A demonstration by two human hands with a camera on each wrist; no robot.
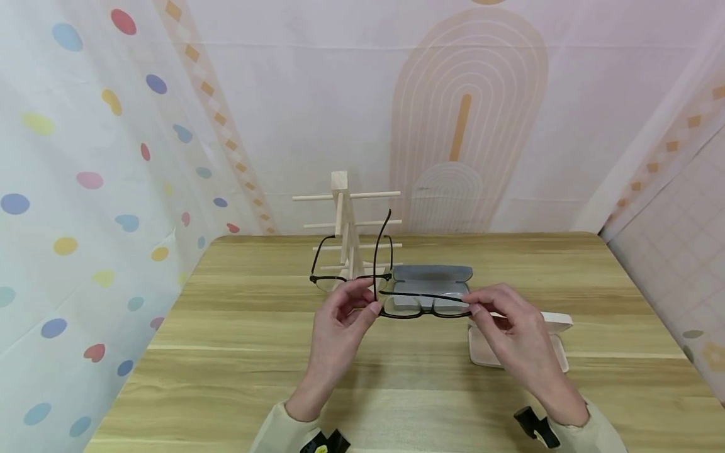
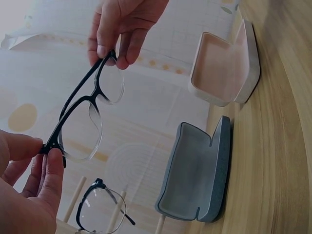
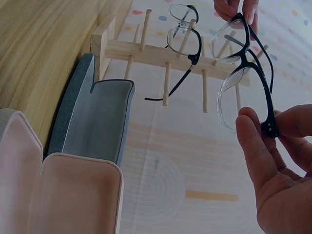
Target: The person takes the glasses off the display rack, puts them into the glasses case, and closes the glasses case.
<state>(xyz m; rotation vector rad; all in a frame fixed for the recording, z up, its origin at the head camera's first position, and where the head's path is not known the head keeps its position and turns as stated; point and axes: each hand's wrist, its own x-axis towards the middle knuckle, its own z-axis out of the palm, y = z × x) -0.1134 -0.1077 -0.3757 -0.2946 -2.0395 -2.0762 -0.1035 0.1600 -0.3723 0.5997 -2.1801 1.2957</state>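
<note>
Fingers (image 3: 256, 152) pinch black-rimmed glasses (image 2: 95, 93) at both ends.

Curtained-off nook (home or studio, cannot tell), spotted cloth (image 1: 96, 207), arch-printed backdrop (image 1: 340, 107), wood-grain table (image 1: 419, 384)

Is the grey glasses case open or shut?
Open: the grey case has its two halves spread apart, so its inside shows in both wrist views.

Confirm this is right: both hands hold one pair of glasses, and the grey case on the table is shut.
Wrong about the grey case: it is open, as the left wrist view shows. The rest stands: the left hand and right hand hold one pair of glasses.
</note>
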